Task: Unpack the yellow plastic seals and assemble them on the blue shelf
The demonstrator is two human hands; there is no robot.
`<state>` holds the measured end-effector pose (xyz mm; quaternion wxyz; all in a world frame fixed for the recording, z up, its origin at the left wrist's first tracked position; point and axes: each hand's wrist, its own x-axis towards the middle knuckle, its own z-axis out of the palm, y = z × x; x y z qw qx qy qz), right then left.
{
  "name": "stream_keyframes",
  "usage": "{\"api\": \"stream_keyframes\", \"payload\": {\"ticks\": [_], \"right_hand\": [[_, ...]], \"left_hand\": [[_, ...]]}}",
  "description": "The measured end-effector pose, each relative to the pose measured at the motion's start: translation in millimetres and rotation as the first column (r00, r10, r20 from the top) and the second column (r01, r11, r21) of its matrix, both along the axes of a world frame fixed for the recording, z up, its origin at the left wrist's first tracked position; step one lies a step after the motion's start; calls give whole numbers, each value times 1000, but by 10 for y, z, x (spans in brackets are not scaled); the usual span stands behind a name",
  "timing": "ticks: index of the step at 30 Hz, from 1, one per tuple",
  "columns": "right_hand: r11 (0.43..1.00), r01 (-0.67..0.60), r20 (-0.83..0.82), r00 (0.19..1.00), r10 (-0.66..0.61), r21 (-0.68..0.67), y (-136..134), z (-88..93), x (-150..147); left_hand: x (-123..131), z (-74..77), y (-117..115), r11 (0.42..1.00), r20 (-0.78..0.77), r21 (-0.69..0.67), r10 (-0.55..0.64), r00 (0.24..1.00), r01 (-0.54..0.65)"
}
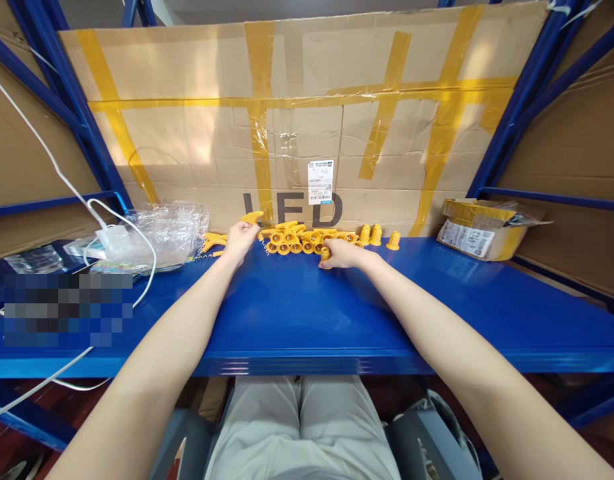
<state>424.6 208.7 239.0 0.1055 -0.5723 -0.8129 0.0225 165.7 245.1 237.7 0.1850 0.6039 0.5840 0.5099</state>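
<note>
My left hand (241,241) is closed on a yellow plastic handle-shaped piece (251,217), whose top sticks out above the fingers. My right hand (343,254) pinches a small yellow plastic cup (325,255), at the front of the pile. Between and behind the hands, several more yellow cups (295,248) lie on their sides in stacked rows, open ends facing me. Yellow handle-shaped pieces (289,227) rest on top of the rows. Left of my left hand lie more yellow pieces (214,240) with thin chains. Three yellow cups (375,235) stand upright to the right.
A tall cardboard sheet (197,153) with yellow tape backs the blue shelf (297,313). Clear plastic bags (169,230), a white adapter (114,241) and its cable (154,263) lie at left. A small open carton (479,233) stands at the right. Blue uprights (511,127) frame the sides.
</note>
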Motion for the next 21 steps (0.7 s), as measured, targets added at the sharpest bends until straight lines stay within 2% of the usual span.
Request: {"api": "stream_keyframes", "payload": {"ticks": [3, 5, 8, 14, 21], "right_hand": [[993, -71, 82, 995, 64, 90, -33, 13, -52], [985, -116, 111, 989, 103, 125, -40, 3, -81], [975, -167, 142, 979, 146, 149, -25, -25, -110], [964, -230, 135, 968, 213, 130, 19, -43, -117], [953, -287, 75, 957, 281, 94, -27, -3, -134]], "left_hand": [[109, 11, -87, 975, 281, 20, -216, 935, 219], [179, 7, -133, 937, 362, 28, -335, 870, 349], [265, 0, -176, 889, 420, 21, -423, 803, 458], [360, 10, -228, 881, 466, 15, -425, 776, 474], [317, 19, -224, 883, 517, 20, -411, 751, 469]]}}
